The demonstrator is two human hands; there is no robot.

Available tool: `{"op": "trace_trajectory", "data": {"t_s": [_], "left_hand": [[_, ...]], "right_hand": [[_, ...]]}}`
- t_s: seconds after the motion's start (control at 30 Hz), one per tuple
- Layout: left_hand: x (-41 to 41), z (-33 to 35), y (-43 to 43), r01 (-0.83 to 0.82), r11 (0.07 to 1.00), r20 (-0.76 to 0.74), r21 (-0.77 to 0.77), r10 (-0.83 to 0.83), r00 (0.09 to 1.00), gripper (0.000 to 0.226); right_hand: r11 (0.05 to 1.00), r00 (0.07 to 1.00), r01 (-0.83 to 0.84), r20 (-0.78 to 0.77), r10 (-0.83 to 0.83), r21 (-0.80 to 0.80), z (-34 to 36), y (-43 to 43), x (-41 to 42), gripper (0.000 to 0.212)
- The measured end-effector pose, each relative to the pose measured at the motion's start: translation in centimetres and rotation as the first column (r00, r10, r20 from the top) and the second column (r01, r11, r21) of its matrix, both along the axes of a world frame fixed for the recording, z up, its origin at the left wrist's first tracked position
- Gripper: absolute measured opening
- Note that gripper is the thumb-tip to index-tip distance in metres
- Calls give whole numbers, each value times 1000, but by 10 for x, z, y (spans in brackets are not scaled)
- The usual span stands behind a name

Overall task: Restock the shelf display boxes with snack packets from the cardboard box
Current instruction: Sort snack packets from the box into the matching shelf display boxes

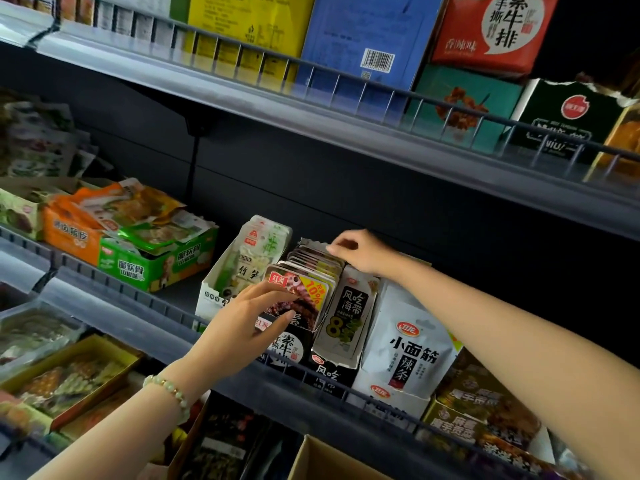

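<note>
A black display box on the middle shelf holds a row of several snack packets with red labels and a yellow 10% mark. My left hand grips the front packet of the row, thumb low and fingers on its top edge. My right hand reaches over the back of the same row, its fingertips pinching the rearmost packets by the box's torn back flap. The corner of a brown cardboard box shows at the bottom edge.
White bamboo-shoot box stands left of the black box; seaweed packets and white spicy-strip packets stand right. Green and orange boxes sit further left. A wire rail fronts the shelf. The upper shelf hangs close overhead.
</note>
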State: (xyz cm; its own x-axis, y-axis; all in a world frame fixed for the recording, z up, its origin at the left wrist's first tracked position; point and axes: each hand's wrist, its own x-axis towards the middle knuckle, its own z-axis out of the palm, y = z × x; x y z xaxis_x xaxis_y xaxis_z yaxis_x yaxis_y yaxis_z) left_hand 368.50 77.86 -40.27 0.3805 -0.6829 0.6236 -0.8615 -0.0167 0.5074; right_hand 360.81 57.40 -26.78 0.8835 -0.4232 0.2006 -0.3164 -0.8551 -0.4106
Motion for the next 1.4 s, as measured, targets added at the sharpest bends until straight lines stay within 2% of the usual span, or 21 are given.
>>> {"op": "trace_trajectory", "data": {"t_s": [0.03,0.1,0.17,0.27,0.43,0.53,0.63,0.73,0.8,0.87,0.97,1.07,1.17,1.27,1.33,1.4], "left_hand": [[0,-1,1,-11,1000,2,6,11,1000,60],[0,-2,1,-32,999,3,25,32,999,62],[-1,-3,2,-52,997,17,62,51,999,62],[-3,-5,4,-103,983,93,151,90,992,60],[0,-9,6,-111,979,129,173,89,988,62],[3,-9,6,-110,974,149,200,81,985,45],[4,-7,9,-92,978,159,185,62,985,30],[6,-7,11,-65,984,152,168,39,988,28],[6,-7,12,-50,985,141,163,27,990,29],[5,-6,12,-34,988,120,153,16,993,29],[5,-5,13,-15,990,98,140,2,995,29],[5,-6,13,-8,988,94,156,-7,996,29],[4,-5,12,-4,986,74,166,-9,997,29],[4,-4,14,-8,984,68,177,-4,998,30],[5,-4,13,1,985,43,174,-8,999,32],[7,-4,13,1,991,9,135,-3,1000,34]], "right_hand": [[997,998,-42,-35,45,62,1,13,0,32],[992,974,-61,-211,83,110,-2,30,2,49],[999,928,-38,-370,42,19,-8,35,8,71],[999,910,11,-415,-25,-37,-13,35,17,92],[996,906,18,-420,-53,-87,-13,43,23,77],[994,909,14,-414,-56,-104,-20,48,25,70],[998,909,10,-415,-37,-67,-24,52,25,78],[999,904,-20,-428,3,-36,-26,57,22,89],[998,907,-49,-421,32,-28,-28,60,17,85],[991,920,-99,-387,56,-91,-30,67,10,74],[946,945,-170,-319,77,-276,-37,76,2,60],[944,968,-115,-250,35,-311,-40,77,2,64],[966,967,-51,-253,-15,-253,-35,68,6,81],[992,939,-51,-345,8,-116,-27,61,8,101],[1000,926,-18,-379,11,-15,-25,61,10,92],[996,937,17,-350,14,84,-28,63,15,68]]}}
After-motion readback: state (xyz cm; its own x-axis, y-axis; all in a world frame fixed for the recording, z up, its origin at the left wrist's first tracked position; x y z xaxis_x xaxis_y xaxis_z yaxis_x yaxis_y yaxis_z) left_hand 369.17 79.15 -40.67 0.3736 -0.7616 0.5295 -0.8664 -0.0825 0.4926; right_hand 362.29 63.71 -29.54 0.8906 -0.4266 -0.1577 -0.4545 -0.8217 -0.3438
